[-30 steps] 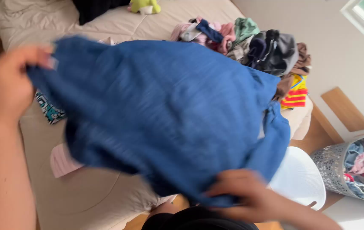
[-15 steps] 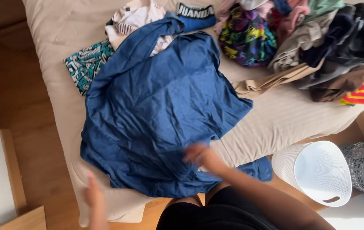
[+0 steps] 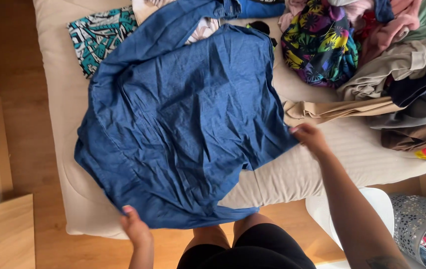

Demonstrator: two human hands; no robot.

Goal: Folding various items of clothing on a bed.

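Looking down from the head camera, I saw the blue shirt point(image 3: 183, 124) spread nearly flat on the bed point(image 3: 63, 99), its long axis running from the near-left hem up toward the far edge, where one sleeve trailed over a patterned cloth point(image 3: 98, 32); the left hand point(image 3: 134, 230) sat at the near hem, fingers closed on the fabric's edge as far as I could tell; the right hand point(image 3: 310, 138) pinched the shirt's right corner, out beside a tan garment point(image 3: 332, 109); so the shirt lay between both hands, left nearer my body, right further out; the clothes pile point(image 3: 382, 55) stood just beyond the right hand, well apart from the left.
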